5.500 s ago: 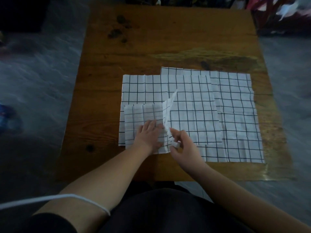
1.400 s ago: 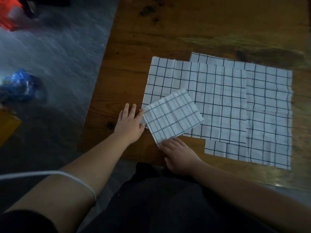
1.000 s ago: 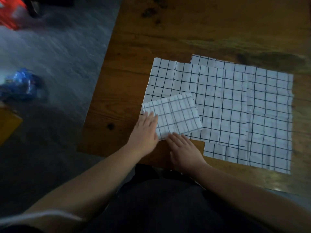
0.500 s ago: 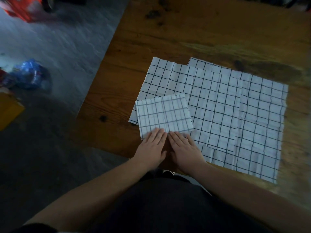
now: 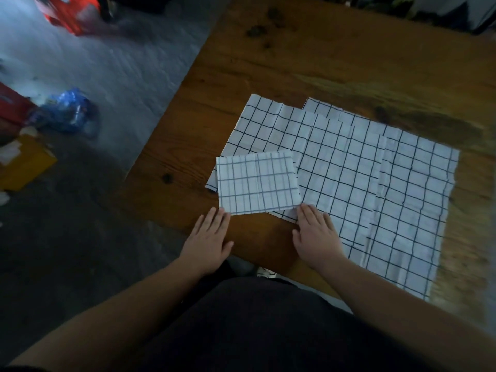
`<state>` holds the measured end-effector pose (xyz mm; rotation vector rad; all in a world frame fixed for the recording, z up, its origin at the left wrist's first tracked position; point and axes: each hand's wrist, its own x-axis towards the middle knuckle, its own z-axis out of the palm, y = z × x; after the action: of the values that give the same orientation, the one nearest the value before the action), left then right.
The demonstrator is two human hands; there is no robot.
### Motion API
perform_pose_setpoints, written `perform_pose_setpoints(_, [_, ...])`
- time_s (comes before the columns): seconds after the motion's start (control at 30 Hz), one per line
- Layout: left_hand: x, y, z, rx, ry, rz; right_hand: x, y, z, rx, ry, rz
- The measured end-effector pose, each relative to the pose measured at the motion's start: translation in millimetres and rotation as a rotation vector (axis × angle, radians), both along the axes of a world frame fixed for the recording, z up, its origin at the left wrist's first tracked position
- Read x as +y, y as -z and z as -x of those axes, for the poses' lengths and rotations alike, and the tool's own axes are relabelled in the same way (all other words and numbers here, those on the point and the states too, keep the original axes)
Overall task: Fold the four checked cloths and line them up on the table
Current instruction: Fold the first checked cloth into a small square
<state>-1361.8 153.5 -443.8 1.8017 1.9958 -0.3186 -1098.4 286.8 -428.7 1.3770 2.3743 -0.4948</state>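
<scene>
A small folded checked cloth lies flat at the near left of the wooden table, partly on top of an unfolded checked cloth. Further unfolded checked cloths lie overlapped beneath and to the right. My left hand rests flat on the table, fingertips at the folded cloth's near left corner. My right hand lies flat with fingers spread, fingertips at the folded cloth's near right corner, palm over the unfolded cloth's edge. Neither hand grips anything.
The table's left edge runs diagonally beside a grey floor. On the floor lie a blue plastic bag, a yellow box and red items. Bare wood shows behind the cloths.
My two hands, side by side at the folded cloth's near edge half a second ago, have slid apart to its near corners. Earlier the folded cloth was turned square to me.
</scene>
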Motion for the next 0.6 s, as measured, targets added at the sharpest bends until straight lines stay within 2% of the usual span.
perform_pose_setpoints(0.23, [24.1,-15.0,-34.2,-0.033,0.038,-0.074,-14.5,-7.4,34.3,0.095,-0.123,0.008])
perform_pose_setpoints(0.4, [41.2,-12.9,-51.1,-0.032,0.048,-0.032,-18.4,-0.3,51.6,0.105,-0.251,0.05])
perform_pose_setpoints(0.6, [31.7,-8.8,-33.1,-0.052,0.06,-0.042,-13.2,7.5,36.8,0.105,-0.175,0.021])
